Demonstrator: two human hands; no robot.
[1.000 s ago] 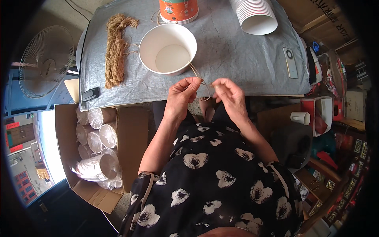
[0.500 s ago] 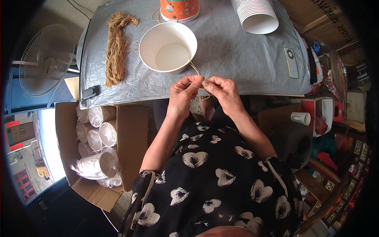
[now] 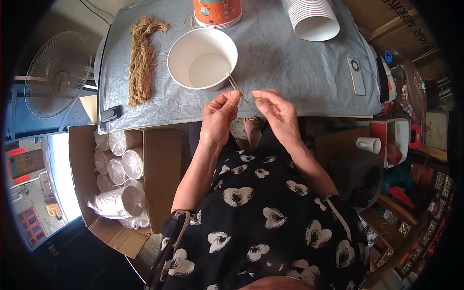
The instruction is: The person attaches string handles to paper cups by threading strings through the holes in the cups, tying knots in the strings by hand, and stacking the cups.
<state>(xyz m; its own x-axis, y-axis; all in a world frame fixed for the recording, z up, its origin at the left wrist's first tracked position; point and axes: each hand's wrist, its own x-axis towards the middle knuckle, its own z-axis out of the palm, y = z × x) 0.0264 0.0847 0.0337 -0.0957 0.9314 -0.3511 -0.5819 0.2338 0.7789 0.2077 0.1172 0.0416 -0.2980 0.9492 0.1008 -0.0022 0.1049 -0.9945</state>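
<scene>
A white-lined paper bucket (image 3: 178, 63) stands on the cloth-covered table, its open mouth facing me. A thin tan string (image 3: 233, 82) comes off the bucket's right rim in a doubled strand. My left hand (image 3: 218, 113) pinches it at a small knot between thumb and forefinger, and a loose tail hangs past the fingers. Just to the right, my right hand (image 3: 278, 116) is apart from the knot, thumb and forefinger separated, with nothing visible between them. Left of the bucket lies a bundle of tan strings (image 3: 140, 63), and another strand shows at the bucket's left side.
An orange printed bucket stack (image 3: 217, 13) stands behind. White nested buckets (image 3: 316, 26) lie at the far right, near a phone (image 3: 356, 76). A black clip-like object (image 3: 111, 113) sits at the front left. Below it, a cardboard box (image 3: 162, 169) holds several plastic-wrapped cups. A fan (image 3: 60, 79) stands left.
My right hand has come away from the left, its fingers parting from the string. The left hand keeps its pinch and has shifted slightly left, and the bucket has moved a little left too.
</scene>
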